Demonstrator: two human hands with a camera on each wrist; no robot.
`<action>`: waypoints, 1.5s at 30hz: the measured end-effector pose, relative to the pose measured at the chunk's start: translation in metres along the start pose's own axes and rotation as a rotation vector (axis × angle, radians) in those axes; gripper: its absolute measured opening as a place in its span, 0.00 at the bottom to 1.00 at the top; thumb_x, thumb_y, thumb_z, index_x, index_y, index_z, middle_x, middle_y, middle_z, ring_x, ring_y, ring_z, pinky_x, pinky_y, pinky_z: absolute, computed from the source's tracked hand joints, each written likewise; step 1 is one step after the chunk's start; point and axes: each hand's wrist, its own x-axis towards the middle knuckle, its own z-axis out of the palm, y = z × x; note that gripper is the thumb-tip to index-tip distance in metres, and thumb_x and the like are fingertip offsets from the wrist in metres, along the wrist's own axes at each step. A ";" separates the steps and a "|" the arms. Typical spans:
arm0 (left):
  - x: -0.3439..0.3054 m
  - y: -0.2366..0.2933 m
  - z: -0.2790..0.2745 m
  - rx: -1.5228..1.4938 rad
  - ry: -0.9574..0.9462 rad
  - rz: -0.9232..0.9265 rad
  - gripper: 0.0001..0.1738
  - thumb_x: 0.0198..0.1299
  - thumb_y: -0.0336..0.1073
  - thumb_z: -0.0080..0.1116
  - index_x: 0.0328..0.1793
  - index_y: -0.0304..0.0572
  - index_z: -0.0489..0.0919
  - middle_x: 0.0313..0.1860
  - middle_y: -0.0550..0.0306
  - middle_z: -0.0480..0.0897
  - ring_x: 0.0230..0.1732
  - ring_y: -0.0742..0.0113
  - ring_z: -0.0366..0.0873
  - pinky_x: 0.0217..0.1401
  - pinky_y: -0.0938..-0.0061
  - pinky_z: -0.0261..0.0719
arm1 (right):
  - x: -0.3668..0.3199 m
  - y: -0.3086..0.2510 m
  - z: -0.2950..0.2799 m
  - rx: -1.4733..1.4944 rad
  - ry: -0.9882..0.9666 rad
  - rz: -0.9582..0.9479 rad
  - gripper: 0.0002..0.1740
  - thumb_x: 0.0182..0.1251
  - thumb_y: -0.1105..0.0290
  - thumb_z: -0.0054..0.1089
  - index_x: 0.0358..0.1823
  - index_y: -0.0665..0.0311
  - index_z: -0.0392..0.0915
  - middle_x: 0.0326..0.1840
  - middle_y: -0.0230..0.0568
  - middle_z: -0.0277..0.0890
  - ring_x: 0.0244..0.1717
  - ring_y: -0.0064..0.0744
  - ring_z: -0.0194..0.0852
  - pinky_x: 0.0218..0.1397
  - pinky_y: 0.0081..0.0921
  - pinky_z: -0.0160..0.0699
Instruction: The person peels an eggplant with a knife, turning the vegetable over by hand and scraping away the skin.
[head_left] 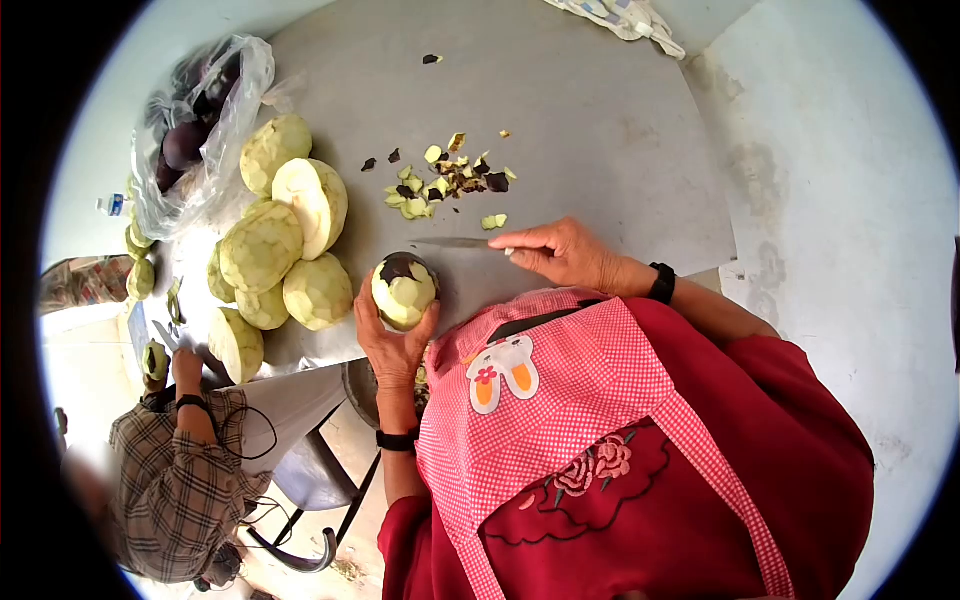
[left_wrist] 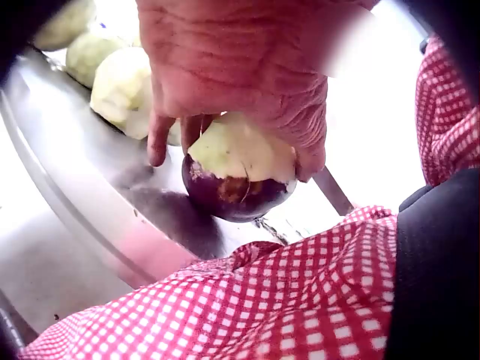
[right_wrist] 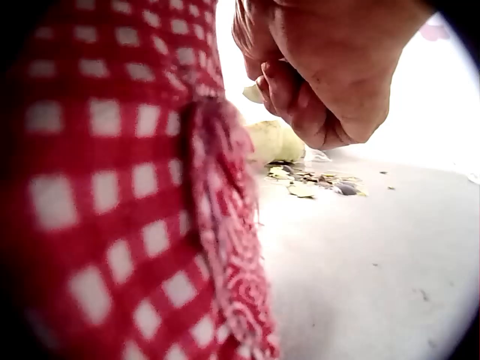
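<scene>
In the head view a round eggplant (head_left: 405, 300), partly peeled, sits at the table's near edge with my left hand (head_left: 393, 347) gripping it from below and the sides. Dark purple skin remains on its far top in this view; in the left wrist view the unpeeled purple part (left_wrist: 240, 201) faces down and outward under my left hand (left_wrist: 232, 67). My right hand (head_left: 568, 252) holds a knife (head_left: 452, 242) by the handle, its thin blade pointing left, just beyond the eggplant. The curled fingers of my right hand (right_wrist: 322, 75) hide the knife in the right wrist view.
Peel scraps (head_left: 440, 185) lie scattered mid-table. Several peeled eggplants (head_left: 262, 247) are piled at left, beside a clear plastic bag (head_left: 215, 190) of unpeeled ones. Another person in a plaid shirt (head_left: 175, 470) works at lower left. A cloth (head_left: 625, 18) lies at the far edge.
</scene>
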 end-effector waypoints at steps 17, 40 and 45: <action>0.009 0.012 -0.001 -0.077 0.063 -0.300 0.45 0.41 0.45 0.83 0.62 0.32 0.72 0.49 0.43 0.84 0.50 0.58 0.84 0.55 0.67 0.82 | 0.018 -0.034 0.032 -0.114 -0.157 -0.114 0.18 0.69 0.63 0.60 0.59 0.45 0.81 0.36 0.40 0.84 0.34 0.41 0.84 0.38 0.33 0.82; 0.024 0.003 -0.005 -0.244 -0.160 -0.243 0.51 0.36 0.48 0.85 0.63 0.37 0.66 0.46 0.46 0.84 0.48 0.57 0.85 0.51 0.66 0.85 | 0.005 -0.035 0.057 -0.442 0.010 -0.238 0.27 0.63 0.62 0.66 0.65 0.35 0.76 0.22 0.29 0.70 0.19 0.33 0.74 0.20 0.31 0.74; 0.023 0.000 -0.001 -0.219 -0.154 -0.227 0.51 0.37 0.48 0.85 0.64 0.36 0.66 0.47 0.46 0.85 0.48 0.57 0.85 0.51 0.66 0.85 | 0.007 -0.028 0.056 -0.403 -0.001 -0.278 0.27 0.63 0.61 0.66 0.65 0.34 0.76 0.22 0.29 0.70 0.18 0.33 0.73 0.19 0.30 0.74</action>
